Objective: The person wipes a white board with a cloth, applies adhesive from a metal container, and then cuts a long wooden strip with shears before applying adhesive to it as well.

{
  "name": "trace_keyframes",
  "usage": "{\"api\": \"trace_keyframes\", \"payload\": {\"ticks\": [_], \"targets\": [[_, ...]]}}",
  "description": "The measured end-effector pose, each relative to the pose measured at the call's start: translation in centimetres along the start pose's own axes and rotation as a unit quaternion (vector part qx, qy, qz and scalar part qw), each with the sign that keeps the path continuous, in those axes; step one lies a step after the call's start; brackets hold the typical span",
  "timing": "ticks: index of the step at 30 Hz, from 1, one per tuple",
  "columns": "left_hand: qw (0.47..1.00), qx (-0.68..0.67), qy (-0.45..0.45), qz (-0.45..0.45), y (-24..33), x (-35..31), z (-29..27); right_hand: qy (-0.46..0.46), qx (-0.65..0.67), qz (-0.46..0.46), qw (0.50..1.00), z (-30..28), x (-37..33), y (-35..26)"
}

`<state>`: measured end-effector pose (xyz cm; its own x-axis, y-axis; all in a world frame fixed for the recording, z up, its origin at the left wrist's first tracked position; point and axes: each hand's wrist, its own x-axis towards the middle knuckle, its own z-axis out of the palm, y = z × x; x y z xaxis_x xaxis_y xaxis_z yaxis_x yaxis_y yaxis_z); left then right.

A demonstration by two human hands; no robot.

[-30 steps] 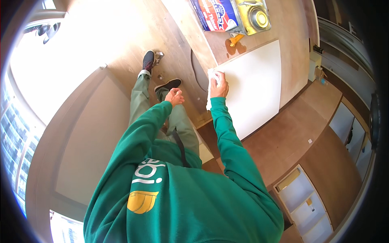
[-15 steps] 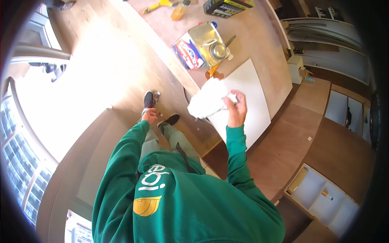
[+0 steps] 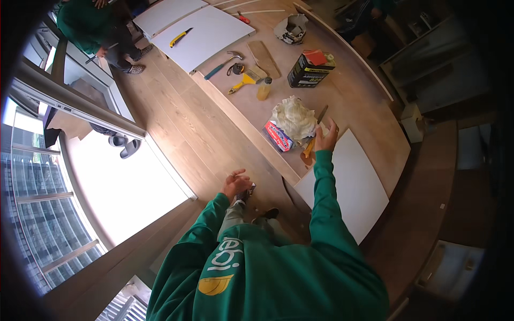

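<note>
A crumpled white cloth (image 3: 293, 117) covers much of the top of a metal can, which it largely hides. At its right edge is my right hand (image 3: 326, 137), thumb and fingers curved around that edge; the exact grip is partly hidden. Below the cloth shows the red, white and blue box (image 3: 278, 137). A narrow blade-like tool (image 3: 322, 113) sticks out beside the cloth, and a yellow-orange handle (image 3: 308, 148) lies close to my right hand. My left hand (image 3: 235, 184) hangs over the floor, left of the table, its fingers loosely apart and holding nothing.
White panels (image 3: 353, 187) (image 3: 206, 40) lie on the wooden table. A dark can (image 3: 311, 69), brush (image 3: 249, 78), bottle (image 3: 264, 89), tape measure (image 3: 235, 68), hammer (image 3: 224, 65) and yellow cutter (image 3: 180, 37) stand or lie there too. Another person (image 3: 101, 32) is at the upper left.
My right hand and the cloth have moved away from me, from over the near white panel to the metal can. The view has shifted, showing more of the far table and the other person.
</note>
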<state>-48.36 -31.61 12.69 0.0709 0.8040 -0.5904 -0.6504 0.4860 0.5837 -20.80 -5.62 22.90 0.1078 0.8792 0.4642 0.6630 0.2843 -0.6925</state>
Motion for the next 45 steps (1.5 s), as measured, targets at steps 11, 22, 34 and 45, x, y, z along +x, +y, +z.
{"api": "trace_keyframes", "payload": {"ticks": [11, 22, 34, 45], "targets": [[0.944, -0.256, -0.160, 0.135, 12.5, -4.5, 12.9, -0.247, 0.478, 0.193, 0.821, -3.3, -10.4, -15.5], [0.968, -0.101, -0.169, 0.156, 9.0, -9.1, 18.4, -0.187, 0.549, 0.228, 0.782, -7.2, -13.2, -15.0], [0.967, 0.036, -0.203, 0.151, 2.2, -11.1, 22.2, 0.001, 0.510, 0.375, 0.774, -10.1, -16.6, -14.0], [0.937, 0.109, -0.272, 0.192, 8.3, -10.3, 20.7, 0.022, 0.629, 0.306, 0.714, -3.4, -17.9, -14.5]]}}
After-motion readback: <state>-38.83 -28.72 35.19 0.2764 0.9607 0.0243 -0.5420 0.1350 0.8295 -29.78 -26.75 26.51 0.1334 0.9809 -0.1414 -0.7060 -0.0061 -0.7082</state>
